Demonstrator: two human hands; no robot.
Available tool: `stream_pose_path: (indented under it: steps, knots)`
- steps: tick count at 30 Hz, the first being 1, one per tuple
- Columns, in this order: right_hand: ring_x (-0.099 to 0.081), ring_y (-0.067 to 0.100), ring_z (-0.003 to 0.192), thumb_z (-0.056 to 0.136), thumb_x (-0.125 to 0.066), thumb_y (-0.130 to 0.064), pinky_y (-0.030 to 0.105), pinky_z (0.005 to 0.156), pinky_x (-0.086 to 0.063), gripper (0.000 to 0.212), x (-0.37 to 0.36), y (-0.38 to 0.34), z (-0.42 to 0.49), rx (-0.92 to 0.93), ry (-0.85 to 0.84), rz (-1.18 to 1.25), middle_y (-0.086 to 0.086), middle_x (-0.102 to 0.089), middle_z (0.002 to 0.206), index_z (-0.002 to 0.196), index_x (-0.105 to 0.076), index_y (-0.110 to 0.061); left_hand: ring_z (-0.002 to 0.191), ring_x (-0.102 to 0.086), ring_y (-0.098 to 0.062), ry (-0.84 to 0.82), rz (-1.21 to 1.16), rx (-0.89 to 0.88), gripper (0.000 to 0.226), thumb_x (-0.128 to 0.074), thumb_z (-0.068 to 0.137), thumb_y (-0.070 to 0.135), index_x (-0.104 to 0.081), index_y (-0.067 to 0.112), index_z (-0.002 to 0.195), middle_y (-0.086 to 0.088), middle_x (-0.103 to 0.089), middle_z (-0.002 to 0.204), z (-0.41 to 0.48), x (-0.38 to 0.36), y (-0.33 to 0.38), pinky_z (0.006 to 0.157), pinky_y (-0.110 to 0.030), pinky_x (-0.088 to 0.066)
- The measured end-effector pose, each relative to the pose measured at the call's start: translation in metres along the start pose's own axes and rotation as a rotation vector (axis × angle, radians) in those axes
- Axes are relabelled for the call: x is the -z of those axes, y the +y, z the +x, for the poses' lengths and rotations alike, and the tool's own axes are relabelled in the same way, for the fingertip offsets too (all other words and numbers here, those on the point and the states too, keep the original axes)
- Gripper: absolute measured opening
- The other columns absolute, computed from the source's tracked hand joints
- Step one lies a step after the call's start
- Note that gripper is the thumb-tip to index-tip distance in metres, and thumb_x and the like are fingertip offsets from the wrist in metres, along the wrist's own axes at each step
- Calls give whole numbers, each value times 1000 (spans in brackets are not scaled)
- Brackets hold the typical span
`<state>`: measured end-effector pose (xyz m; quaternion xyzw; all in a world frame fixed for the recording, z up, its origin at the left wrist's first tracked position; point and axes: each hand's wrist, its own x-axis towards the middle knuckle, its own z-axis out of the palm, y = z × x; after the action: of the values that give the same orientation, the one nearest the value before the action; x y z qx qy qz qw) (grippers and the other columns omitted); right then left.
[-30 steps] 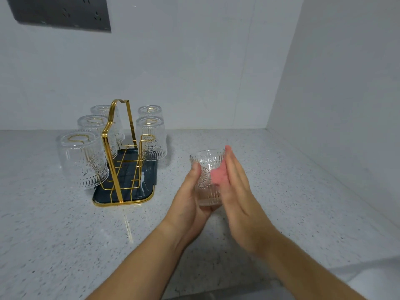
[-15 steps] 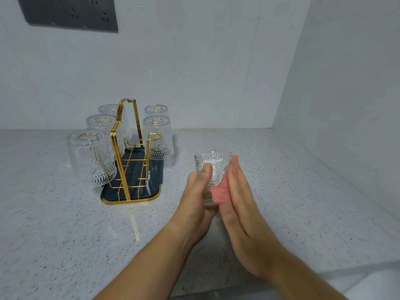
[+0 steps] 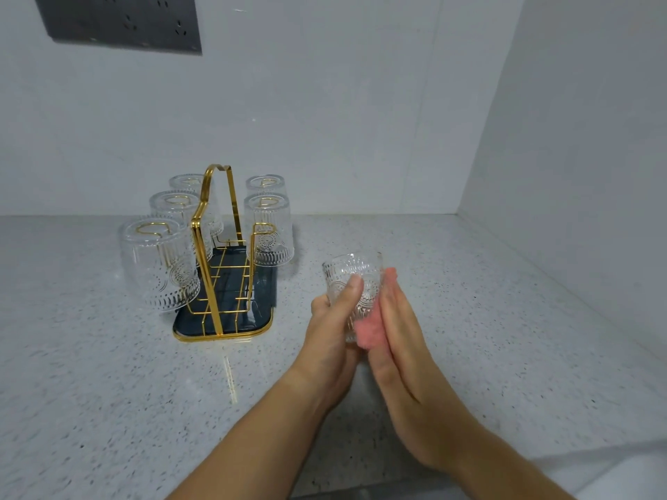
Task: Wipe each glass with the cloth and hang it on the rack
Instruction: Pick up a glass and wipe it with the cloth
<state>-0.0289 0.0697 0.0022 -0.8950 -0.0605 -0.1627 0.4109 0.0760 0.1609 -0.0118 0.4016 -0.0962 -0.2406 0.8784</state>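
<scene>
My left hand (image 3: 330, 328) grips a clear patterned glass (image 3: 355, 283) upright above the counter, thumb across its front. A pink cloth (image 3: 371, 328) lies between the glass and my right hand (image 3: 400, 341), whose straight fingers press the cloth flat against the glass's right side. To the left stands the gold wire rack (image 3: 216, 254) on its dark tray (image 3: 260, 323). Several glasses hang upside down on its hooks: the nearest left one (image 3: 158, 265), others behind it, and a right one (image 3: 269, 229).
The speckled white counter (image 3: 108, 391) ends at a back wall and a right side wall (image 3: 577, 138) that form a corner. A dark socket panel (image 3: 119, 21) is fixed high on the back wall. A white surface shows at the bottom right.
My right hand has slid down along the glass with the cloth, and the pink cloth now shows below my fingers. The view has shifted slightly left to right; the rack is unchanged.
</scene>
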Motion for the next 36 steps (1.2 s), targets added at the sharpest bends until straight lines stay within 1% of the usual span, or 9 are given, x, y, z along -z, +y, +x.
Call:
stream_pose_path:
  steps: [6,10,15,18,22,26,29,32,36]
  knots:
    - [15,-12,151,110,-25,-43,30,128,-2,62,12,-2,9,-31,39,30,-33,20,165,159,13,-38,133,-61,-35,-58,62,26,76,-67,96,48,-40,2,151,-20,-62,143,-3,-3,1,118,-58,-40]
    - [0,-15,152,100,-21,-66,37,131,-12,70,22,-5,41,-90,139,161,-33,2,168,162,0,-41,137,-57,-36,-106,10,53,51,-42,106,43,-64,12,140,-15,-67,139,-6,-6,2,119,-54,-39]
    - [1,-14,152,106,-20,-55,38,131,-12,63,12,-5,36,-61,114,135,-32,2,168,163,0,-38,139,-56,-34,-143,68,27,61,-53,99,52,-57,15,147,-14,-62,146,-5,-3,2,119,-54,-39]
    - [11,-14,151,109,-24,-44,31,130,-3,62,7,-7,17,-29,70,78,-32,13,167,162,7,-35,138,-57,-32,-117,65,9,89,-73,90,56,-39,6,154,-16,-58,150,0,2,-2,117,-54,-41]
    - [20,-5,153,109,-24,-41,29,127,0,65,0,-7,-11,45,9,-7,-25,28,165,158,17,-32,139,-56,-29,-123,-16,44,98,-81,83,57,-38,7,155,-15,-58,150,2,5,-4,122,-51,-34]
    - [20,-8,152,109,-25,-42,31,128,1,62,9,-4,0,14,25,-5,-28,27,165,157,15,-38,148,-45,-24,-232,-32,95,72,-55,101,54,-44,8,155,-11,-51,157,-1,-2,2,126,-45,-25]
    - [2,-13,153,101,-24,-64,35,131,-11,70,24,-11,29,-109,89,196,-34,8,167,161,7,-44,134,-59,-29,-172,-58,102,55,-43,105,49,-64,15,141,-12,-63,144,-6,-5,4,115,-50,-41]
    - [-19,-9,152,92,-24,-76,39,128,-26,76,24,-14,41,-187,131,358,-33,-12,166,160,-2,-50,142,-50,-41,-149,-69,90,58,-43,102,50,-61,13,143,-21,-58,148,-6,-3,3,117,-56,-36]
    - [-9,-20,148,99,-24,-69,25,128,-16,66,3,-7,19,-143,84,297,-38,-6,164,157,2,-52,139,-55,-35,-114,-65,35,64,-43,103,53,-57,8,146,-19,-61,146,-7,-2,4,120,-51,-38]
